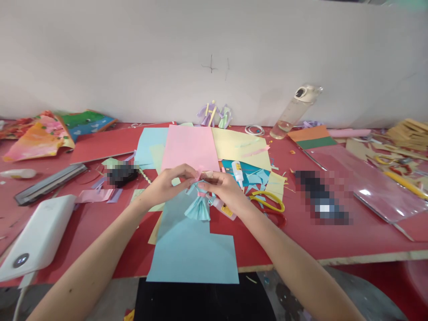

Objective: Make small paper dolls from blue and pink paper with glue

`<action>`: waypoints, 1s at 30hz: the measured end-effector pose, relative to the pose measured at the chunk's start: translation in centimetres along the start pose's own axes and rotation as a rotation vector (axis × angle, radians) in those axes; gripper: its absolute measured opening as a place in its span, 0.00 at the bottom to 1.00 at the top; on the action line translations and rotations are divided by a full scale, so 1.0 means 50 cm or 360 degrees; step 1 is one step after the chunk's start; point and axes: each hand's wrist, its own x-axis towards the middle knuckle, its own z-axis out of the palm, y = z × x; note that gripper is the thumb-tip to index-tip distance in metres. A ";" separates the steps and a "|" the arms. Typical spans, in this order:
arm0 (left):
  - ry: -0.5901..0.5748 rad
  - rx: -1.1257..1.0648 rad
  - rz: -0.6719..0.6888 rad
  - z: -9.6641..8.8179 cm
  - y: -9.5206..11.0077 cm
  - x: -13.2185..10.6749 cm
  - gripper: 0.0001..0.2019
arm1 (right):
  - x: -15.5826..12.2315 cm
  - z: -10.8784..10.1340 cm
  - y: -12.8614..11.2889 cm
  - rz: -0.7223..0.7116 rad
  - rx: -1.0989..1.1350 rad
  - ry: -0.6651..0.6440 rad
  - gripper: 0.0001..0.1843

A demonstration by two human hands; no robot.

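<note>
A small paper doll with a pleated light-blue skirt (pixel 198 209) and a pink waistband hangs between my hands, above a light-blue sheet (pixel 194 258). My left hand (pixel 174 182) pinches its upper part from the left, at a bit of pink paper. From the other side my right hand (pixel 222 185) closes its thumb and fingers on the doll's blue top. The fingers partly hide the doll's upper end. Behind my right wrist lies a glue bottle (pixel 224 208), partly covered; a second white glue bottle (pixel 237 173) lies farther back.
Yellow-handled scissors (pixel 272 201) lie right of my right wrist. Pink (pixel 189 145) and yellow (pixel 240 142) sheets cover the back middle. Two paper dolls (pixel 214 114) lean on the wall near a clear water bottle (pixel 294 113). A white power bank (pixel 42 234) sits at left.
</note>
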 end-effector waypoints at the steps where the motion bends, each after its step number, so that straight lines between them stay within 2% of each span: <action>1: -0.0021 0.0004 -0.0003 -0.001 0.002 0.000 0.05 | 0.000 -0.001 0.000 -0.0002 0.0000 0.0005 0.14; 6: -0.0068 0.0033 -0.0022 -0.004 0.009 -0.002 0.07 | 0.003 -0.004 0.006 -0.0017 0.0018 0.0024 0.13; 15: 0.0034 0.0065 -0.0120 0.002 0.003 -0.001 0.06 | 0.004 -0.002 0.016 -0.0061 -0.0060 -0.0023 0.16; 20: 0.0111 0.0032 -0.0178 0.003 0.002 0.002 0.08 | -0.004 -0.021 -0.020 -0.0150 -0.0295 0.0044 0.16; 22: 0.0156 -0.0004 -0.0200 0.002 0.002 0.005 0.07 | -0.026 -0.034 -0.041 -0.0213 -0.0551 0.0130 0.15; 25: 0.0226 -0.0030 -0.0228 0.001 -0.002 0.006 0.07 | -0.079 -0.044 -0.048 -0.0383 -0.1361 0.0311 0.12; 27: 0.0276 -0.0042 -0.0243 0.001 -0.006 0.007 0.07 | -0.116 -0.042 -0.027 -0.0473 -0.1706 0.0349 0.11; 29: 0.0315 -0.0060 -0.0253 0.001 -0.009 0.006 0.08 | -0.142 -0.037 0.004 -0.0590 -0.1999 0.0357 0.15; 30: 0.0327 -0.0067 -0.0256 0.001 -0.010 0.006 0.09 | -0.150 -0.035 0.019 -0.0622 -0.2098 0.0358 0.13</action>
